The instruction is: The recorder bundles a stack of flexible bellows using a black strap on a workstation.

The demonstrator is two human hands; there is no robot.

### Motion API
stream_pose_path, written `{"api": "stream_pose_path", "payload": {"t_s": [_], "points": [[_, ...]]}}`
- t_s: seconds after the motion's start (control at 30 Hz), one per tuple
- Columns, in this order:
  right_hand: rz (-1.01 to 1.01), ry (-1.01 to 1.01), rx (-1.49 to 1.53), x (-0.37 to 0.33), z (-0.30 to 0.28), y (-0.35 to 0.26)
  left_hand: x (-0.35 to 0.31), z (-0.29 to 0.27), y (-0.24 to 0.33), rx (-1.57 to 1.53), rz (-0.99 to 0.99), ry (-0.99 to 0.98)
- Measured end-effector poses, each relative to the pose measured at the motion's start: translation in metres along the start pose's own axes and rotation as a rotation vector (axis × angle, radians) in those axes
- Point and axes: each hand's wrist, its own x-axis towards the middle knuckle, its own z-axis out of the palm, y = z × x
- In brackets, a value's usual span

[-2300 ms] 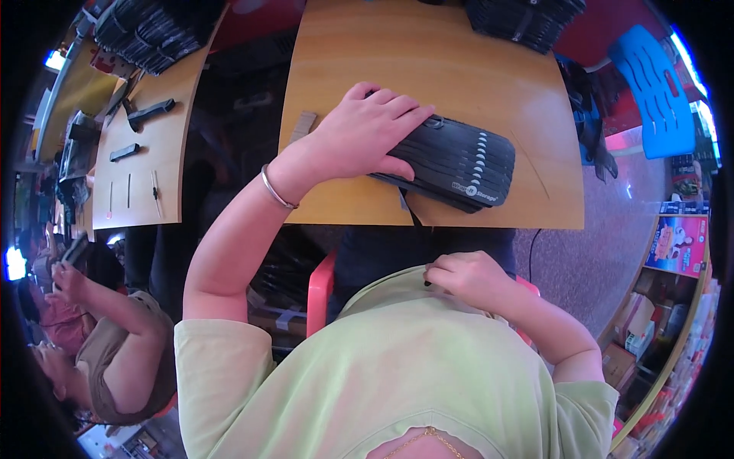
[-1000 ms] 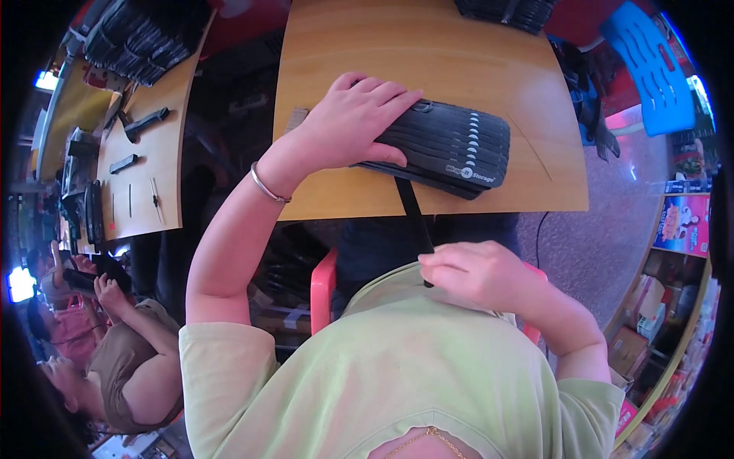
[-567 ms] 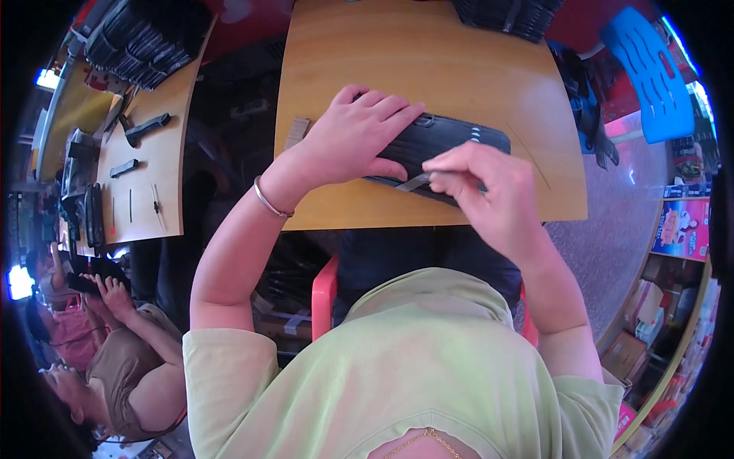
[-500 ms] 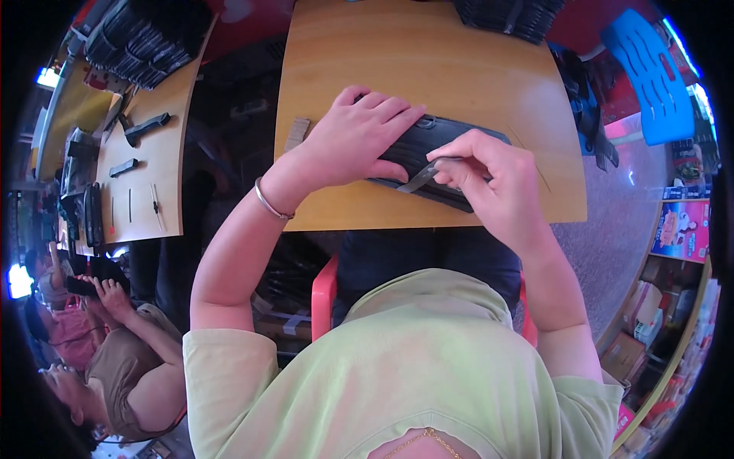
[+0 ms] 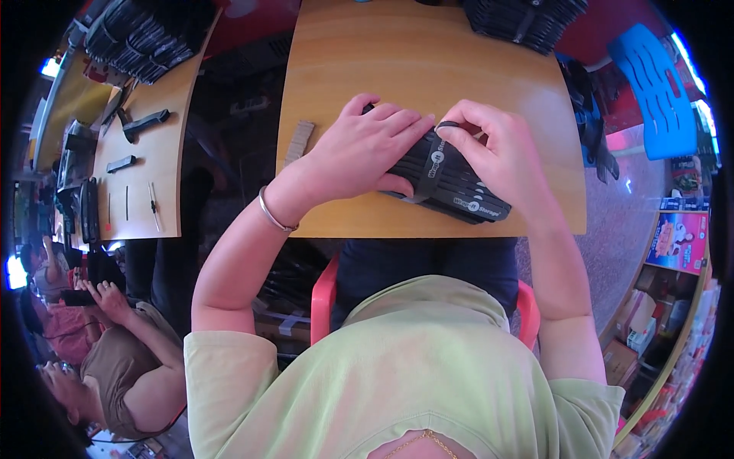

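1. Packages first: a black ribbed bundle of flat slats (image 5: 451,183) lies at the centre of the frame, near the lower edge of the pale wooden tabletop (image 5: 397,69). A black strap with white printed lettering (image 5: 433,164) wraps across it.
2. Left hand (image 5: 365,149) lies flat over the bundle's left end, fingers spread and pressing down, not curled around anything. A thin metal bangle (image 5: 274,216) circles the wrist.
3. Right hand (image 5: 501,157) has its fingertips pinched shut on the strap at the bundle's upper edge.
4. More stacks of dark ribbed bundles (image 5: 527,19) sit at the top edge of the frame.
5. Right edge: a blue slatted plastic chair (image 5: 650,84) and, below it, a colourful rectangular printed box (image 5: 677,241).
6. Small tan ridged block (image 5: 298,141) rests on the table just left of the left hand.
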Motion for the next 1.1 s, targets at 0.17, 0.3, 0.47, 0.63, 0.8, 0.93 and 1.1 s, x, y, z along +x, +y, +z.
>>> {"api": "stream_pose_path", "payload": {"t_s": [0.17, 0.3, 0.47, 0.63, 0.8, 0.93, 1.1], "points": [[0.038, -0.041, -0.090, 0.011, 0.001, 0.002, -0.002, 0.001, -0.001, -0.025, 0.006, 0.016], [0.055, -0.055, -0.138, 0.017, 0.004, 0.015, 0.000, -0.001, 0.002, -0.055, -0.018, 0.021], [0.103, -0.092, -0.076, 0.020, 0.008, 0.021, -0.002, -0.001, 0.001, -0.112, -0.035, 0.036], [0.132, -0.101, -0.038, 0.021, 0.009, 0.022, -0.002, -0.002, 0.002, -0.134, -0.042, 0.037], [0.110, -0.092, -0.076, 0.020, 0.008, 0.021, -0.002, -0.002, 0.004, -0.134, -0.045, 0.029], [0.124, -0.128, -0.119, 0.023, 0.007, 0.019, -0.003, -0.001, 0.003, -0.139, -0.041, 0.048], [0.084, -0.110, -0.066, 0.025, 0.008, 0.034, -0.002, -0.003, 0.004, -0.141, -0.040, 0.031]]}}
